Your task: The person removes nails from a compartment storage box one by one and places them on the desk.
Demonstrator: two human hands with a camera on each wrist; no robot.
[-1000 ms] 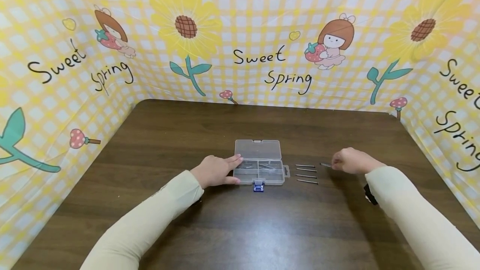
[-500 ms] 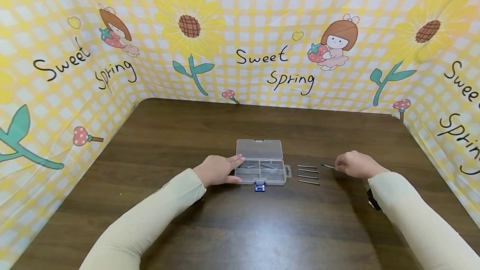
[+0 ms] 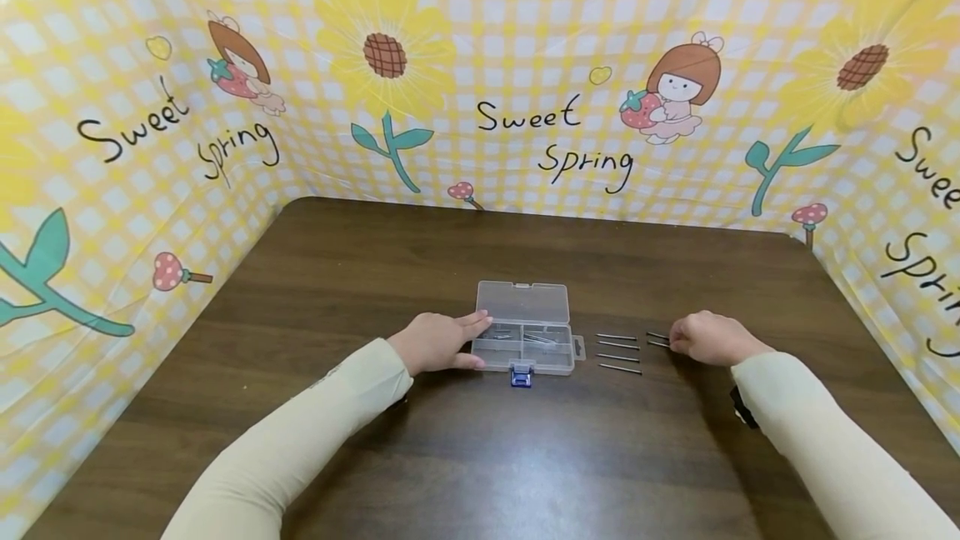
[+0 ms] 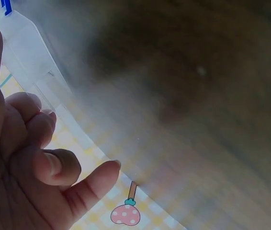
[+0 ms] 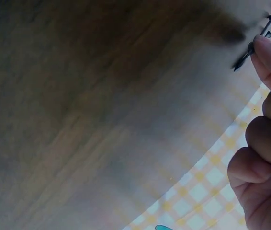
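Note:
My left hand (image 3: 435,342) holds a clear plastic compartment box (image 3: 522,304) at its left end, thumb at the front edge and fingers near the hinge. The lid is tipped back, and small metal pieces lie in the rear compartments. In the left wrist view, part of the box (image 4: 28,52) shows beyond the thumb. My right hand (image 3: 708,338) pinches a thin nail (image 3: 658,345) low over the table; another nail (image 3: 657,335) lies just behind it. From the right wrist, dark nail heads and a pointed tip (image 5: 241,62) show at my fingertips. My palm's contents are hidden.
Several nails (image 3: 618,358) lie in a rough column between the box and my right hand. A blue latch (image 3: 522,376) sticks out from the box's front. Patterned cloth (image 3: 555,190) walls in the back and sides of the brown table (image 3: 480,457).
A nail that was at my right fingertips now lies on the table. My right hand has shifted slightly toward me with a second nail. My left hand stays on the box.

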